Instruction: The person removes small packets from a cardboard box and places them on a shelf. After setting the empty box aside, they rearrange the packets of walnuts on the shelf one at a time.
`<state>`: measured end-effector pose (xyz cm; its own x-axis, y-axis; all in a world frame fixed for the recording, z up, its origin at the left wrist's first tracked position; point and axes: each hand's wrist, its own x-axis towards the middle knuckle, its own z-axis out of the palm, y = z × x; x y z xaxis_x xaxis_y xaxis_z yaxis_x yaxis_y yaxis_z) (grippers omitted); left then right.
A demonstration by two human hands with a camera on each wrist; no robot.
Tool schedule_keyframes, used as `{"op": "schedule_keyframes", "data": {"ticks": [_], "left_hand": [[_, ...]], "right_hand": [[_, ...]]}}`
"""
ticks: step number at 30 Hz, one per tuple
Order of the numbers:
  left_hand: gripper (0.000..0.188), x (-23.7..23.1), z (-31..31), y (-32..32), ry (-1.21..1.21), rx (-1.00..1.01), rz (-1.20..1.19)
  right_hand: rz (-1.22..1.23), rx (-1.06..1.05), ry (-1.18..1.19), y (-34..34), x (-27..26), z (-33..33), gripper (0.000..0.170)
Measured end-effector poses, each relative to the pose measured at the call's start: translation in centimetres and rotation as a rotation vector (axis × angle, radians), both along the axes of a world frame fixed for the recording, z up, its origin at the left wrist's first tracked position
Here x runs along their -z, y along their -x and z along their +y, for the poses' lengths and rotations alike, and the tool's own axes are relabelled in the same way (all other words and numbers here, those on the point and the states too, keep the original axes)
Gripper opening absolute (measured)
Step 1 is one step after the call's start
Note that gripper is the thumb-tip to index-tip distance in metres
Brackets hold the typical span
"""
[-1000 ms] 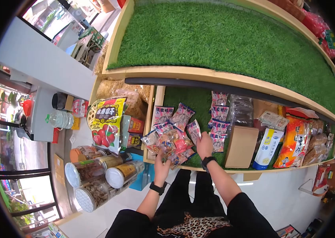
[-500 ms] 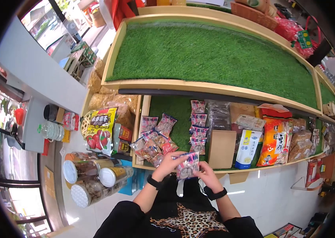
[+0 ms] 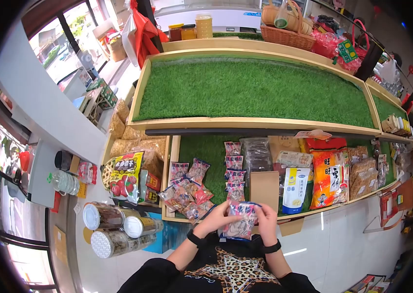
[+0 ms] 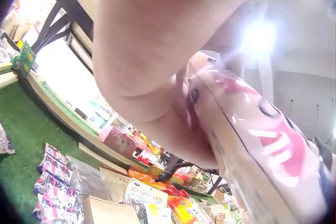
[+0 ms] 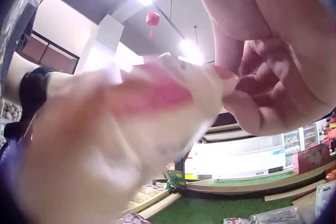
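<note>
In front of my chest I hold a small pink and white snack packet (image 3: 239, 224) with printed characters. My left hand (image 3: 214, 219) grips its left side; in the left wrist view the thumb and fingers close around the packet's edge (image 4: 273, 145). My right hand (image 3: 267, 223) pinches the upper right corner, and the right wrist view shows its fingertips (image 5: 226, 74) on that corner. Beyond the left hand, a loose heap of similar packets (image 3: 187, 193) lies in the shelf's left corner. A column of matching packets (image 3: 234, 174) stands on the green turf to the right of it.
Right of the column are dark plastic-wrapped packs (image 3: 256, 154), a cardboard box (image 3: 264, 188), a white-blue pouch (image 3: 295, 190) and a large orange bag (image 3: 328, 176). A turf-lined upper tier (image 3: 255, 93) rises behind. Large jars (image 3: 104, 217) stand at the lower left.
The right hand has brought a packet from the shelf toward my body. The left hand has left the heap and now holds the same packet. The head view has tilted upward.
</note>
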<state>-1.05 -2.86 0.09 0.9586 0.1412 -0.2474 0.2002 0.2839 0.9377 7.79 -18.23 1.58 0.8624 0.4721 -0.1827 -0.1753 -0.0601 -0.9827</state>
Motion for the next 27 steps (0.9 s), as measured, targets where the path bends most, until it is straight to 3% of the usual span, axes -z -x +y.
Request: {"op": "schedule_keyframes", "data": {"ticks": [1,4,7,10,13,20,23,25,27], "left_hand": [[0.045,0.1,0.0,0.1,-0.003,0.000,-0.003],[0.048,-1.0,0.2,0.3,-0.128,0.215,0.028],[0.040,-0.9,-0.3,0.6,-0.050,0.108,0.018],[0.039,-0.8,-1.0,0.8,0.093,-0.044,-0.030],[0.038,-0.6,-1.2,0.8,0.026,-0.060,-0.077],[0.042,0.4,-0.7,1.1,-0.022,0.008,-0.038],[0.038,1.0,-0.5,1.3,-0.022,-0.076,0.031],[0.034,0.5,0.1,1.5,-0.200,0.068,0.188],[0.033,-0.3,0.0,1.6,-0.238,0.081,0.202]], "right_hand": [[0.083,0.069,-0.048,-0.2,-0.3,-0.1,0.016],[0.027,0.077,-0.121,-1.2,-0.6,-0.4,0.015],[0.042,0.008,-0.139,-1.6,-0.7,-0.4,0.016],[0.148,-0.205,-0.198,-1.2,-0.2,-0.3,0.022],[0.199,-0.314,-0.094,-0.5,-1.2,-0.1,0.024],[0.250,-0.328,-0.120,-0.4,-0.8,0.0,0.017],[0.222,-0.344,-0.086,-0.8,0.9,-0.8,0.018],[0.235,-0.302,-0.106,-0.7,1.1,-0.9,0.020],[0.248,-0.260,-0.125,-0.6,1.3,-1.0,0.022]]}}
